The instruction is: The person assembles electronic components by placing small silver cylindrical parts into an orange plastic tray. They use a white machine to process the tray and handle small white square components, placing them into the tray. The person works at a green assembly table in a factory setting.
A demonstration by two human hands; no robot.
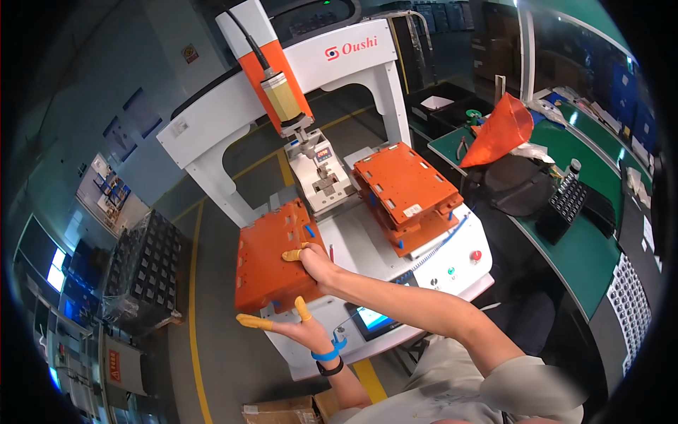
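Note:
A boxy orange fixture (272, 247) with slots and blue tabs sits at the left side of a white gantry machine (371, 272). My right hand (314, 265) reaches across and grips its right edge, yellow finger cots on the top face; the other fingers are hidden. Just below the fixture's near edge, my left hand (293, 328) is open, with thumb and finger spread and wearing yellow cots. A blue strap (328, 351) and a black band circle the left wrist. Another orange fixture (406, 184), stacked in layers, stands on the machine's right side.
An orange-and-yellow tool head (282, 99) hangs over a white block (326, 184) between the fixtures. A touchscreen (374, 318) and red button (476, 256) line the front. At right, a green bench (565, 283) holds black trays (563, 206). Wrapped stacked goods (145, 272) stand left.

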